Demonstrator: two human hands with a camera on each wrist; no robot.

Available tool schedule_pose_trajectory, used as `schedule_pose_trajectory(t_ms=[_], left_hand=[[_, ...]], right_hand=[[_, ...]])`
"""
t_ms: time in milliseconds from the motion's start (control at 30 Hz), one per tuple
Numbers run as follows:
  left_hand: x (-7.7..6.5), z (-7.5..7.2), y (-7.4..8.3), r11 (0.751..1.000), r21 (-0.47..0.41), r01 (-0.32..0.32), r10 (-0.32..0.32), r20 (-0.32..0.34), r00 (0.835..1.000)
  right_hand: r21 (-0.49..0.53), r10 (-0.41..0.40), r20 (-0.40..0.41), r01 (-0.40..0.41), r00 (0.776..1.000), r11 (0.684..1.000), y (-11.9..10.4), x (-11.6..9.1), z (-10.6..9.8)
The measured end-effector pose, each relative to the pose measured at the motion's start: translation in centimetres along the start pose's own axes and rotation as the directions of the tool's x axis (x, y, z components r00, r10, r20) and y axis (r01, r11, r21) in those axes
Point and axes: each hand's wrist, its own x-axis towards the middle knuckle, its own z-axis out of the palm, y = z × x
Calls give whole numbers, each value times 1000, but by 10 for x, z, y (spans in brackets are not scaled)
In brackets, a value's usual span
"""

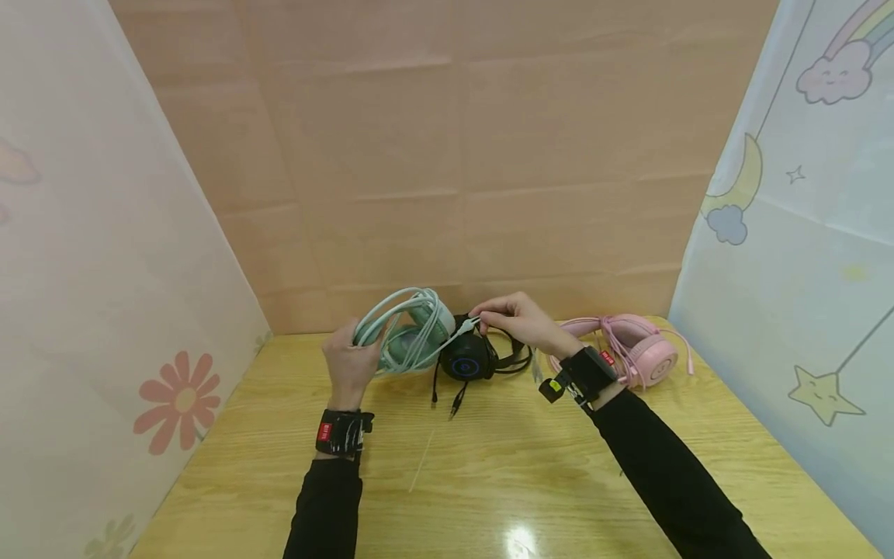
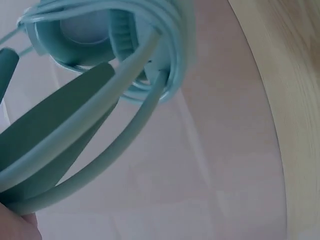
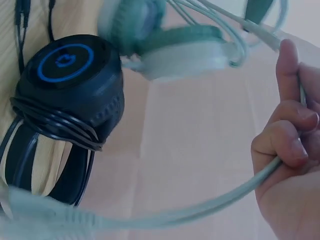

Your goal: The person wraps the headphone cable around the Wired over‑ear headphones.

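Note:
My left hand (image 1: 349,362) grips the headband (image 2: 60,122) of a mint-green pair of headphones (image 1: 440,317), held up off the table at the back. Loops of its cable are wound around the ear cups. Part of that cable (image 3: 200,211) passes through my right hand (image 1: 522,320), whose fingers are curled on it. In the right wrist view, a thick pale cable end hangs blurred at lower left. Behind and below, a black headset (image 1: 466,360) with a blue ring on its ear cup lies on the table, its own cord wrapped around it.
A pink headset (image 1: 653,357) with a bundled cord lies at the back right, beyond my right wrist. Black plugs (image 1: 457,400) stick out toward the front. A thin pale strip (image 1: 422,460) shows on the wooden table (image 1: 489,497). Covered walls enclose the back and both sides.

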Motion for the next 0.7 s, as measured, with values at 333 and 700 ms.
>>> schedule_pose_trajectory(t_ms=[333, 700], left_hand=[[5, -10, 1, 998, -64, -11, 18, 108, 994], [16, -25, 36, 975, -171, 145, -98, 255, 962]], right_hand=[[80, -80, 32, 77, 996, 994, -9, 5, -2], [84, -136, -19, 137, 991, 987, -17, 16, 1]])
